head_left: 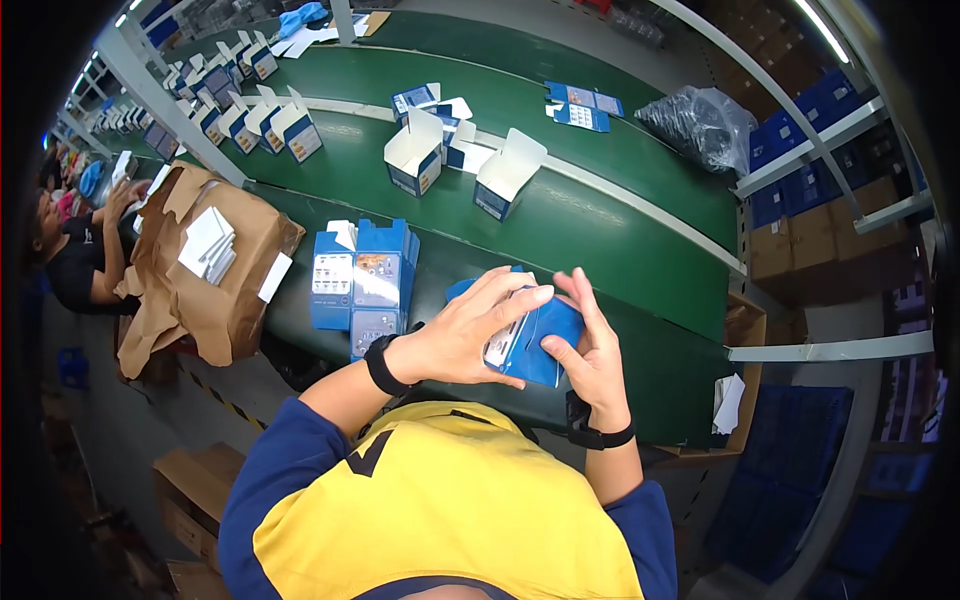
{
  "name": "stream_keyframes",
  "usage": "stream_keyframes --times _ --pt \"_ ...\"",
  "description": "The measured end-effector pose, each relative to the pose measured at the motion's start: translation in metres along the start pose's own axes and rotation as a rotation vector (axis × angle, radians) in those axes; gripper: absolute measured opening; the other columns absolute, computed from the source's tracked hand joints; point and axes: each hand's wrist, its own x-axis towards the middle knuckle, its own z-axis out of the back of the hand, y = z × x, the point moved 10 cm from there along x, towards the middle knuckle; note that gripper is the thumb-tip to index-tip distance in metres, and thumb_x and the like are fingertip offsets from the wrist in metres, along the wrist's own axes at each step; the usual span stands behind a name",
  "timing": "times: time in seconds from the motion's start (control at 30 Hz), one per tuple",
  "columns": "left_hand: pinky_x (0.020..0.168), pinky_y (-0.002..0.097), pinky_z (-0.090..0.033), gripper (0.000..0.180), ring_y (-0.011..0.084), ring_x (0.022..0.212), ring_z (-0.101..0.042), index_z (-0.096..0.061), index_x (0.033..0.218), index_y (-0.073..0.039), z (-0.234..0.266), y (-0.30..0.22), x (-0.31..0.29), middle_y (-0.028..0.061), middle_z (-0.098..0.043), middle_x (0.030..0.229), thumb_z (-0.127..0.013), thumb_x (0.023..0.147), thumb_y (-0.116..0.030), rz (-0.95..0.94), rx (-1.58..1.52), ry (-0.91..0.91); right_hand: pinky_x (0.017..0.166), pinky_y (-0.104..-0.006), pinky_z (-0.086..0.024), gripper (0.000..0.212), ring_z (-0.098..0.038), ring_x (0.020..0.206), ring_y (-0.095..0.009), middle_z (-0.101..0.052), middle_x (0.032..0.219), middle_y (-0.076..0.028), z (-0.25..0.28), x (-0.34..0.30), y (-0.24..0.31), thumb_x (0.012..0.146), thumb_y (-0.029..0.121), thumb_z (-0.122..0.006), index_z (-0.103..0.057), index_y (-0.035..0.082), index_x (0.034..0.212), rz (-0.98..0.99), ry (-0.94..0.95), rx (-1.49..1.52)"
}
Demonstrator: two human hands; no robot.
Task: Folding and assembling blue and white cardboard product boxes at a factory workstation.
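Between my hands, above the near edge of the green bench, is a small blue carton (552, 328) with printed panels, tilted. My left hand (452, 335) grips its left side, with fingers over the top and the thumb side toward me. On the right, my right hand (597, 368) presses the carton's blue face with the thumb while its fingers reach up along the far side. A bit of blue card shows behind my left fingers; I cannot tell if it belongs to the same carton. Left of my hands lies a stack of flattened blue cartons (380, 278).
Two cartons with raised white flaps, a left one (415, 160) and a right one (508, 178), stand on the green conveyor (600, 235). Flattened cartons (583, 105) lie farther back. A torn brown box (245, 300) holds white card pieces. At far left is another person (85, 255).
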Motion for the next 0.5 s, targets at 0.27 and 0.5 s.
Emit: stream_keyframes --times 0.27,0.5 --pt "0.102 0.0467 -0.033 0.107 0.0381 0.121 -0.040 -0.027 0.142 -0.011 -0.021 0.001 0.002 0.0166 -0.038 0.134 -0.085 0.056 -0.033 0.091 0.023 0.046 0.091 -0.0327 -0.044 0.056 -0.057 0.105 -0.023 -0.059 0.118 -0.014 0.001 0.004 -0.012 0.078 0.013 -0.071 -0.050 0.003 0.129 -0.085 0.165 -0.164" --pt "0.106 0.0491 -0.028 0.105 0.0411 0.123 -0.038 -0.025 0.143 -0.011 -0.036 0.006 0.011 0.0183 -0.034 0.137 -0.084 0.059 -0.034 0.175 -0.108 0.008 0.091 -0.0320 -0.045 0.053 -0.057 0.103 -0.022 -0.059 0.116 -0.015 0.021 -0.004 -0.047 0.093 0.034 -0.053 -0.042 0.002 0.135 -0.322 -0.106 0.488"
